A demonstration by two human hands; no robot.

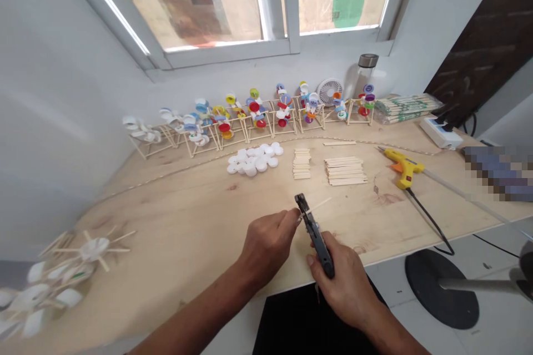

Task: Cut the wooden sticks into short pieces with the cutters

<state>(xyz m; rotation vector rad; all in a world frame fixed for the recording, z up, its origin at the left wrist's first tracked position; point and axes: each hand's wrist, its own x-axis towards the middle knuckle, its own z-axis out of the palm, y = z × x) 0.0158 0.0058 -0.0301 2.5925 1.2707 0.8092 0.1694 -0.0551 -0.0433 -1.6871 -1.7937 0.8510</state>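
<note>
My right hand (343, 277) is wrapped round the handles of a dark plier-like hand tool (320, 244), its head pointing up and away from me. Between the fingertips of my left hand (270, 238) is one end of a thin wooden stick (320, 206). The stick runs across the tool's jaws and sticks out to the right; whether the jaws grip it I cannot tell. Beyond my hands lie a pile of short sticks (302, 164) and a bundle of longer sticks (345, 171). White plastic bottle caps (255, 158) are heaped to their left.
Stick frames with coloured cap wheels (254, 113) line the back wall. A yellow glue gun (403, 166) with a trailing cable lies at right, near a power strip (441, 132). Part-built cap wheels (95, 248) sit at left. A small fan (330, 92) and a bottle (366, 75) stand behind.
</note>
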